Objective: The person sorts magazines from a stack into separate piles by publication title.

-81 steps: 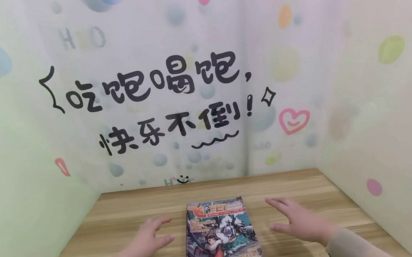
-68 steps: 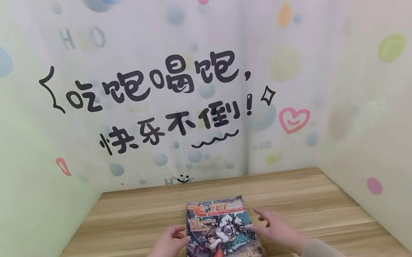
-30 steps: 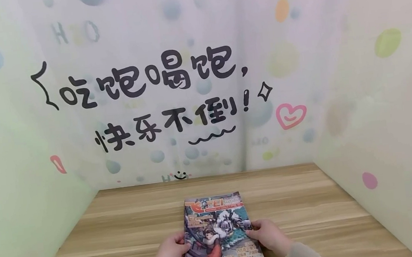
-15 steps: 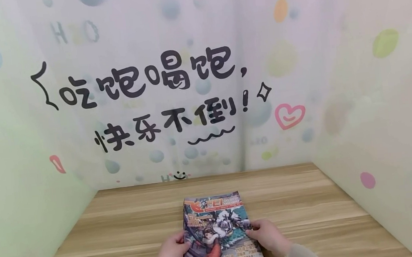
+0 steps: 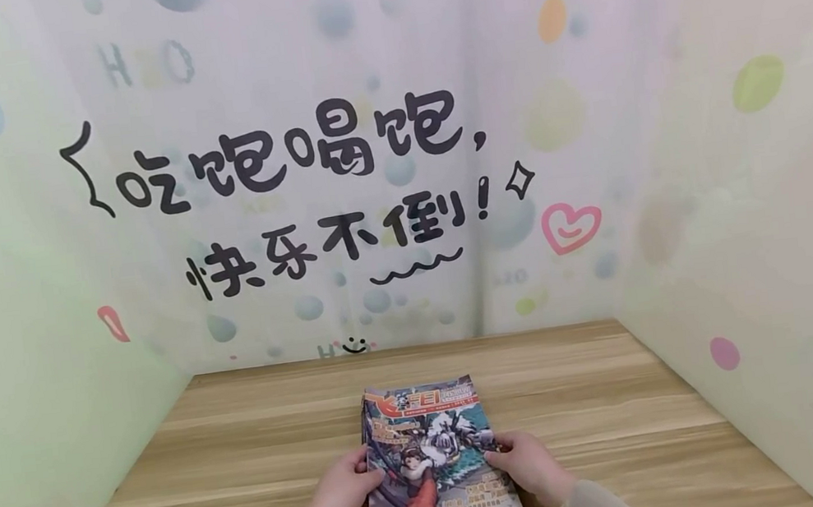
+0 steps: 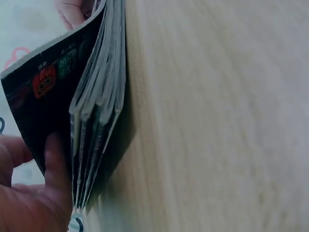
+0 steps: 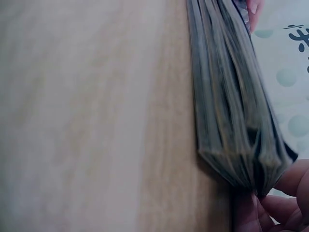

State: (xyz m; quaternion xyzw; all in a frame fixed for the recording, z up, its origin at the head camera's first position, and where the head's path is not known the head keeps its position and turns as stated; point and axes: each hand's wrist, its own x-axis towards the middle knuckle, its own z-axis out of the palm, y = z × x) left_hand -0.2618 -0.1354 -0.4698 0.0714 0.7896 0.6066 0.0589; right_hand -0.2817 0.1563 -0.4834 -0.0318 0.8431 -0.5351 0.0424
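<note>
A magazine (image 5: 436, 467) with an illustrated cover tops a stack of several magazines (image 6: 99, 108) on the wooden table. My left hand (image 5: 339, 496) pinches its left edge, thumb on the cover and fingers beneath. In the left wrist view, that edge stands raised from the stack, showing the dark underside (image 6: 36, 101). My right hand (image 5: 536, 471) holds the opposite side, thumb at the cover's edge. Uneven page edges (image 7: 231, 101) of the stack show in the right wrist view, with the right fingers (image 7: 289, 208) at its near end.
The wood-grain table (image 5: 245, 419) spreads around the stack. Behind it hangs a pale sheet (image 5: 412, 302) with black writing. Pale panels stand along the left (image 5: 42, 391) and right (image 5: 757, 266) sides.
Both hands have come in from the sides and taken hold of the magazines. In the last half second, the left hand has lifted the top magazine's left edge, baring edges below it.
</note>
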